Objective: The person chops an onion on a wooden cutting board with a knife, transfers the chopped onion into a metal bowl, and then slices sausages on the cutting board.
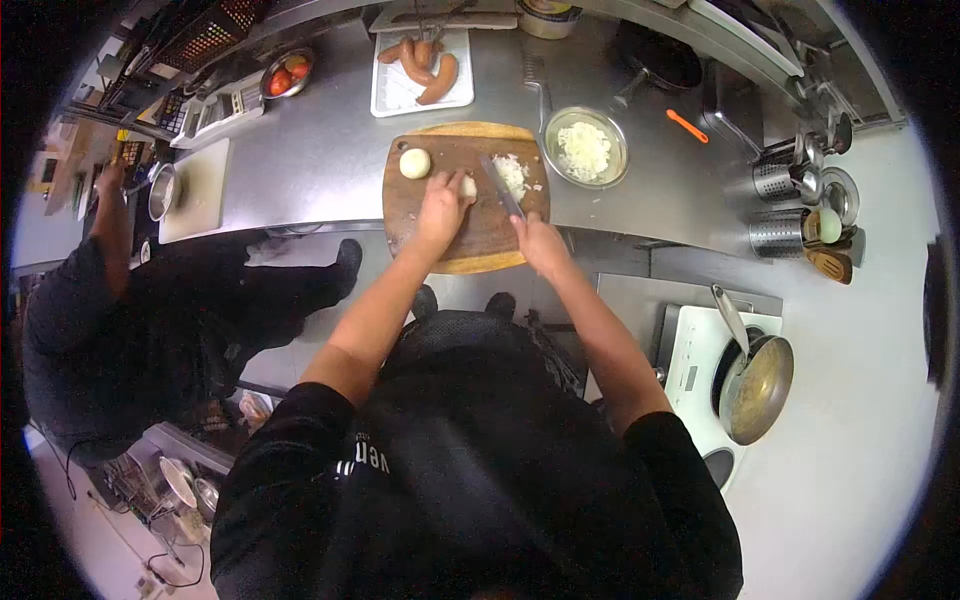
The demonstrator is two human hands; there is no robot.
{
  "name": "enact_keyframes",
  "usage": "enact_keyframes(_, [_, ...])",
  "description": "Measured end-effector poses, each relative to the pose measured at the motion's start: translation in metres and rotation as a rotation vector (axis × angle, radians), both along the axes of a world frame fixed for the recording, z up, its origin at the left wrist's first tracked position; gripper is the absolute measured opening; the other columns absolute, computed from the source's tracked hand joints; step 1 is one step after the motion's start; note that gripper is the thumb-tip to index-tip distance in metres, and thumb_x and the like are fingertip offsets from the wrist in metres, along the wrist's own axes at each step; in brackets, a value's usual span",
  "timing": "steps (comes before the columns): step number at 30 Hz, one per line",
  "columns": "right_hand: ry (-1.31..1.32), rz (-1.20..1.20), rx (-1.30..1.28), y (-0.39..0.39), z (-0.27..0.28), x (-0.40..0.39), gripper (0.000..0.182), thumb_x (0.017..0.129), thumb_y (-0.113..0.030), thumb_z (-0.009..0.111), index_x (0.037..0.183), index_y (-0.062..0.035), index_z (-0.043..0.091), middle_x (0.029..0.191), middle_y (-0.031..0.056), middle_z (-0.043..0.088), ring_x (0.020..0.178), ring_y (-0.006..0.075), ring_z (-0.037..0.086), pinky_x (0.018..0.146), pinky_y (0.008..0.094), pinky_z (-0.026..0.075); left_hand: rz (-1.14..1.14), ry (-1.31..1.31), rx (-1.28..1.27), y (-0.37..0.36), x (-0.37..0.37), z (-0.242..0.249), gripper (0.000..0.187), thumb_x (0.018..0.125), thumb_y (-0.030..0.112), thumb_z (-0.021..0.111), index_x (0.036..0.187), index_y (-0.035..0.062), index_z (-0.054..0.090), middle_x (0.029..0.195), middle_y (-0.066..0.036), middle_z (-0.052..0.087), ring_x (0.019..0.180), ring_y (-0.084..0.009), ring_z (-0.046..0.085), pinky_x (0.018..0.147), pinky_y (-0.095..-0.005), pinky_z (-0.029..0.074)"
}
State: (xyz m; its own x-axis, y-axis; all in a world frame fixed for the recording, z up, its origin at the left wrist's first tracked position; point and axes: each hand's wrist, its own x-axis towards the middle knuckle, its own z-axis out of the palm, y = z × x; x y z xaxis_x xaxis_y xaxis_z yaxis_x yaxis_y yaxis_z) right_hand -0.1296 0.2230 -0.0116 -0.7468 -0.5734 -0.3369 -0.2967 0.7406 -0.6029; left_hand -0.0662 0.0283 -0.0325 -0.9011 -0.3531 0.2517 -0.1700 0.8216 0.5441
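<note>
A wooden cutting board [430,222] lies at the front edge of the steel counter. My left hand [443,208] is closed on a piece of onion [467,187] near the board's middle. In my right hand [540,242] is a kitchen knife [501,188], its blade pointing away from me, between the onion piece and a small pile of chopped onion [512,176]. A whole peeled onion [414,163] rests on the board's far left. Just right of the board stands a metal bowl [619,160] with chopped onion [584,150] in it.
Behind the board, a white tray [384,88] holds several sausages [436,80]. An orange-handled tool [687,126] and a dark pan [655,60] lie at the back right. To my right, a frying pan [757,390] sits on a white stove [697,345]. A co-worker [110,340] stands at left.
</note>
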Motion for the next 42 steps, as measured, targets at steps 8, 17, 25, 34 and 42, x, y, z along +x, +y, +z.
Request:
enact_keyframes(8, [0.08,-0.043,0.054,-0.01,0.028,0.016,0.042,0.096,-0.034,0.04,0.097,0.0068,0.049,0.078,0.0327,0.061,0.078,0.0491,0.06,0.071,0.0555,0.047,-0.183,0.036,-0.106,0.016,-0.008,-0.003,0.047,0.079,0.012,0.064,0.121,-0.0051,0.052,0.117,-0.021,0.055,0.097,-0.0386,0.053,0.086,-0.0413,0.046])
enact_keyframes(17, [0.026,-0.081,0.063,-0.022,0.007,0.016,0.046,0.097,-0.037,0.038,0.099,0.0078,0.048,0.079,0.033,0.061,0.081,0.049,0.059,0.073,0.0542,0.046,-0.23,-0.1,-0.214,0.018,-0.007,-0.006,0.049,0.085,0.012,0.047,0.129,-0.0075,0.042,0.132,-0.023,0.044,0.114,-0.0357,0.046,0.095,-0.0386,0.044])
enact_keyframes(25, [0.108,-0.028,0.06,-0.017,0.022,0.005,0.044,0.096,-0.034,0.04,0.097,0.0089,0.049,0.079,0.0331,0.06,0.079,0.0492,0.06,0.072,0.0534,0.047,-0.186,-0.097,-0.231,0.021,-0.005,-0.012,0.052,0.084,0.011,0.049,0.131,-0.0082,0.038,0.131,-0.023,0.044,0.113,-0.0364,0.047,0.095,-0.0375,0.043])
enact_keyframes(34, [0.052,-0.072,0.055,-0.029,-0.003,0.015,0.044,0.097,-0.035,0.039,0.099,0.0078,0.049,0.08,0.0334,0.06,0.08,0.0492,0.06,0.073,0.0534,0.047,-0.199,-0.132,-0.365,0.024,-0.003,-0.007,0.053,0.082,0.009,0.047,0.13,-0.011,0.038,0.129,-0.024,0.045,0.11,-0.0334,0.049,0.093,-0.0341,0.045])
enact_keyframes(42, [-0.005,-0.124,-0.017,-0.021,0.011,0.006,0.049,0.097,-0.039,0.038,0.097,0.0092,0.05,0.078,0.0333,0.06,0.077,0.0492,0.06,0.073,0.0538,0.047,-0.148,-0.178,-0.196,0.018,-0.009,-0.001,0.051,0.084,0.01,0.047,0.131,-0.0083,0.038,0.116,-0.019,0.05,0.105,-0.0328,0.05,0.09,-0.0363,0.047])
